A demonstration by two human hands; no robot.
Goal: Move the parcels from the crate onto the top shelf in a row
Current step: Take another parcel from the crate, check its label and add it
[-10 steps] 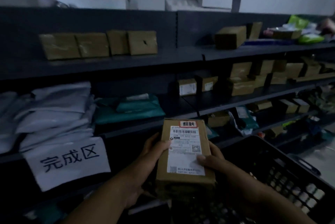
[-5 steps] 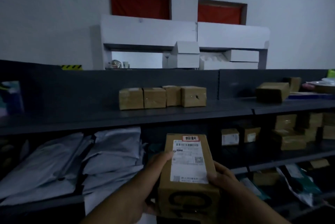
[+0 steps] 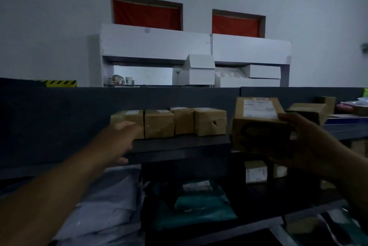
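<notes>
A brown cardboard parcel (image 3: 258, 124) with a white label on top is gripped in my right hand (image 3: 302, 142), raised to the level of the top shelf (image 3: 179, 144), just right of a row of several brown parcels (image 3: 169, 123) standing there. My left hand (image 3: 117, 140) reaches forward with fingers apart, touching or nearly touching the leftmost parcel of the row; it holds nothing. The crate is out of view.
More brown boxes (image 3: 310, 112) sit on the top shelf to the right. Lower shelves hold grey mailer bags (image 3: 111, 206), a teal bag (image 3: 201, 206) and small boxes (image 3: 255, 171). A white cabinet (image 3: 191, 50) stands behind the shelving.
My left hand let go of the parcel and reached to the left end of the row. My right hand alone carried the parcel up and to the right, level with the top shelf.
</notes>
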